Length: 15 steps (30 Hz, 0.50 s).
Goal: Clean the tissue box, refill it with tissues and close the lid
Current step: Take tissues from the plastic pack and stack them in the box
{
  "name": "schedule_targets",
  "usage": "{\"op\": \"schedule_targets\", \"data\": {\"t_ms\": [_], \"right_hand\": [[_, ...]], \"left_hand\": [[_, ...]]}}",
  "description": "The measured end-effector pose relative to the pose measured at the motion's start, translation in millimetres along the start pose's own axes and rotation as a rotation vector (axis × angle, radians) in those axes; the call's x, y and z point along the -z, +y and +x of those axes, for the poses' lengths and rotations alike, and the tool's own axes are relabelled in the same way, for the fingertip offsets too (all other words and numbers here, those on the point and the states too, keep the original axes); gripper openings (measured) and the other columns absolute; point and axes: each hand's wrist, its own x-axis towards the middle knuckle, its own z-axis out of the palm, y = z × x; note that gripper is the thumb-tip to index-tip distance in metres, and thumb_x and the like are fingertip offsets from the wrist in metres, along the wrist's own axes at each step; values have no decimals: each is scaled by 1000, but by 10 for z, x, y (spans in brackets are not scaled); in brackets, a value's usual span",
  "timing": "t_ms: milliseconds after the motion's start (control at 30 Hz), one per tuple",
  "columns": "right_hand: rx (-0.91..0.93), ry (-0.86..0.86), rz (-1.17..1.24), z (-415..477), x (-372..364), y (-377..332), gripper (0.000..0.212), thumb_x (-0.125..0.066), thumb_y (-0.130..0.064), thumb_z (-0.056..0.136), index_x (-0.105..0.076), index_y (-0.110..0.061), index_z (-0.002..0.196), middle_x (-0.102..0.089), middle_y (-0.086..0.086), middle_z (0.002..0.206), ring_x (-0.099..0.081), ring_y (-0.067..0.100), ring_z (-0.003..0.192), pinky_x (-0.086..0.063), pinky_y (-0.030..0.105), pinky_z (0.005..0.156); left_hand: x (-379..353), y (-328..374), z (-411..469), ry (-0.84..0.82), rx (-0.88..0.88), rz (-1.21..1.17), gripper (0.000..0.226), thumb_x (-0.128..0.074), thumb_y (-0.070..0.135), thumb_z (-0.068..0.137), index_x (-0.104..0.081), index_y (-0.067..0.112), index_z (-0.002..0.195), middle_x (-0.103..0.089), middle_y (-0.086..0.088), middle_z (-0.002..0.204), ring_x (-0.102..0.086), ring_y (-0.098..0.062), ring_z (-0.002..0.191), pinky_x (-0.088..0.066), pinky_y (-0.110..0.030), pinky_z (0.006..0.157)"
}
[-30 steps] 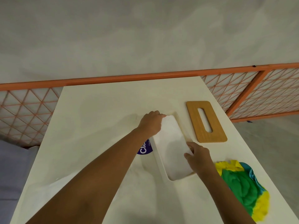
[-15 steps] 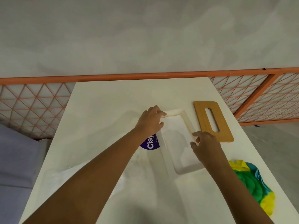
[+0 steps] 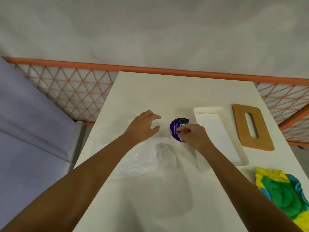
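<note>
The white tissue box (image 3: 217, 134) lies open on the white table, with no lid on it. Its wooden lid (image 3: 252, 127), with a long slot, lies flat to the right of it. Left of the box lies a clear plastic pack of tissues (image 3: 150, 158) with a round purple label (image 3: 177, 128). My right hand (image 3: 192, 136) pinches the pack at the purple label. My left hand (image 3: 143, 128) hovers over the pack's far left end with fingers curved and apart; whether it touches the plastic is unclear.
A yellow, green and blue cloth (image 3: 282, 193) lies at the table's near right corner. An orange lattice fence (image 3: 70, 91) runs behind the table (image 3: 167, 91). A lilac-grey surface (image 3: 30, 131) lies to the left of the table.
Both hands have left the tissue box and moved left onto the tissue pack. The view has swung left, so the box and lid now sit further right.
</note>
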Motion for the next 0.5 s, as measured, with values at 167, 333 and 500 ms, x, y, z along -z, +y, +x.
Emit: {"op": "schedule_targets", "data": {"t_ms": [167, 333, 500], "right_hand": [[-194, -167, 245, 103, -323, 55, 25, -56, 9, 82, -64, 5, 105, -59, 9, 88, -58, 17, 67, -50, 7, 49], [-412, -325, 527, 112, -593, 136, 19, -54, 13, 82, -65, -2, 76, -59, 9, 75, -56, 17, 64, -52, 22, 58], [-350, -354, 226, 48, -785, 124, 10, -56, -5, 87, -66, -3, 87, -64, 15, 91, -57, 25, 83, -48, 37, 86]], "left_hand": [[-5, -292, -455, -49, 155, -88, 74, -60, 59, 78, -36, 27, 140, -40, 8, 142, -36, -13, 132, -27, -28, 109], [-208, -545, -770, -271, 182, 62, 119, -66, 71, 61, -3, 22, 149, -5, 2, 158, -2, -16, 146, 0, -33, 118], [-454, -714, -836, -281, 161, 143, 126, -67, 72, 59, 5, 22, 149, 3, -1, 159, 6, -20, 146, 6, -36, 118]]}}
